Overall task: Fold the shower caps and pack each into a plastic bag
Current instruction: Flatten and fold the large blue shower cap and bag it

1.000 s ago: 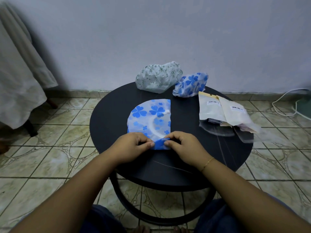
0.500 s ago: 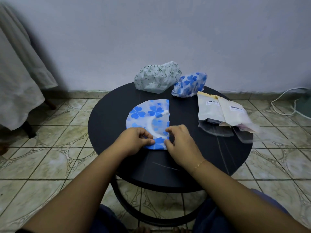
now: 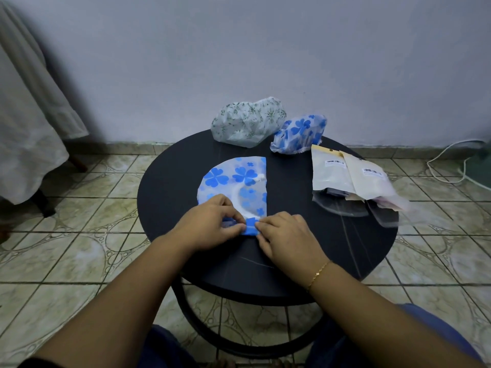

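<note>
Round black table (image 3: 170, 197) on tiled floor, against pale wall. Folded blue-flowered shower cap (image 3: 233, 181) flat at centre; near corner pinched by left hand (image 3: 210, 227) and right hand (image 3: 287, 239). Two unfolded caps (image 3: 248, 122) at far edge, plastic bags (image 3: 345, 179) to right.

Folded cap (image 3: 233, 181) on table (image 3: 305, 261); bags (image 3: 350, 181) right
</note>
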The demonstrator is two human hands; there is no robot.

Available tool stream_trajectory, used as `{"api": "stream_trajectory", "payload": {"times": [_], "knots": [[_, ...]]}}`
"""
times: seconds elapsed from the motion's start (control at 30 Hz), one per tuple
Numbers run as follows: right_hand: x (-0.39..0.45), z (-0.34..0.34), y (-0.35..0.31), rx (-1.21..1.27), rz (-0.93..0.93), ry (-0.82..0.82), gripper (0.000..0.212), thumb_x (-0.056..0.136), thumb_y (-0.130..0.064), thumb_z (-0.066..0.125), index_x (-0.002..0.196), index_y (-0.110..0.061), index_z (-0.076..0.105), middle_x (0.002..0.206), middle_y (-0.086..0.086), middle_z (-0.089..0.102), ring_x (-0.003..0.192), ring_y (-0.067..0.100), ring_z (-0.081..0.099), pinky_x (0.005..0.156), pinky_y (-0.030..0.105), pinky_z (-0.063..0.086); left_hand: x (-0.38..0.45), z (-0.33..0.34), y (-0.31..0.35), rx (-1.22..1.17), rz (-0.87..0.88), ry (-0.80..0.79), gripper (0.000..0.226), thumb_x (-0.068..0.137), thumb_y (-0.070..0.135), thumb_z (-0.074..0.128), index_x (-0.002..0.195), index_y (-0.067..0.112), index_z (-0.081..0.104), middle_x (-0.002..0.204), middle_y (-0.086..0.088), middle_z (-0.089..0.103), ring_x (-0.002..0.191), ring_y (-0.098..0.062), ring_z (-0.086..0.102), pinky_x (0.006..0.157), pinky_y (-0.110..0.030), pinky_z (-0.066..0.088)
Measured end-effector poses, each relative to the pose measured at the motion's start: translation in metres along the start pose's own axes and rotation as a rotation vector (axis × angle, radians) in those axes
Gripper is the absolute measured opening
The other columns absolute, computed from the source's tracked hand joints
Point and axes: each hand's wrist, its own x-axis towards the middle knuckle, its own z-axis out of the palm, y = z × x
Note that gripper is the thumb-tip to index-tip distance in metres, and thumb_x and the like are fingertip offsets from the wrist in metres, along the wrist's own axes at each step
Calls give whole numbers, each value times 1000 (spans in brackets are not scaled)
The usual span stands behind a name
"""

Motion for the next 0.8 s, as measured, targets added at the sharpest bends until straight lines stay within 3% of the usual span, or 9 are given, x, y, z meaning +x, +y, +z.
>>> {"api": "stream_trajectory", "payload": {"times": [0.1, 0.2, 0.3, 0.4, 0.47, 0.57, 0.7, 0.8], "knots": [[4, -1, 3, -3, 11, -8, 33, 80, -35, 40, 74, -25, 71, 75, -10, 68, 68, 16, 62, 59, 26, 45, 0, -1, -5, 14, 24, -27, 31, 74, 52, 71, 103, 41, 68, 99, 22, 45, 85, 3, 52, 73, -12, 40], [5, -3, 7, 57, 21, -12, 34, 81, -39, 41, 78, -26, 72, 75, -12, 67, 70, 15, 61, 59, 27, 44, 0, 1, -5, 95, 70, 17, 31, 81, 51, 65, 108, 36, 70, 93, 24, 48, 82, 2, 52, 71, -15, 41], [5, -7, 14, 129, 7, -65, 34, 78, -49, 46, 87, -28, 71, 83, -15, 67, 82, 13, 59, 65, 26, 37, 0, 1, -1, 182, 152, 62, 34, 87, 58, 50, 97, 35, 74, 92, 18, 61, 84, -1, 55, 63, -20, 42], [5, -10, 20, 192, -7, -62, 24, 74, -42, 57, 86, -24, 68, 87, -13, 66, 89, 17, 58, 72, 28, 34, 2, 4, 0, 226, 300, 93, 55, 83, 65, 32, 82, 30, 75, 76, 15, 65, 78, -8, 52, 67, -22, 38], [7, -11, 22, 239, 23, -82, 18, 83, -36, 55, 89, -24, 66, 88, -12, 63, 95, 16, 54, 77, 29, 31, 2, 5, 0, 153, 242, 60, 54, 82, 66, 36, 73, 26, 71, 68, 15, 61, 76, -6, 51, 72, -26, 41], [10, -9, 26, 403, 172, -235, 10, 90, -36, 55, 96, -35, 62, 95, -6, 56, 99, 13, 46, 87, 28, 31, 3, 2, 2, -45, 47, -56, 48, 82, 63, 53, 74, 20, 71, 74, 3, 65, 76, -13, 58, 73, -33, 47], [15, -8, 30, 619, 341, -255, 9, 88, -33, 61, 95, -37, 63, 97, -1, 60, 97, 16, 51, 83, 25, 39, 0, -8, 2, -328, -118, -112, 18, 71, 43, 78, 88, 38, 75, 83, 20, 71, 78, 9, 59, 67, -4, 42], [20, -9, 30, 777, 442, -222, 7, 85, -24, 67, 90, -26, 62, 87, -1, 68, 88, 13, 60, 79, 26, 46, 2, -11, -4, -391, -166, -70, 18, 68, 35, 82, 83, 37, 74, 85, 22, 71, 79, 11, 60, 68, -4, 40]]}}
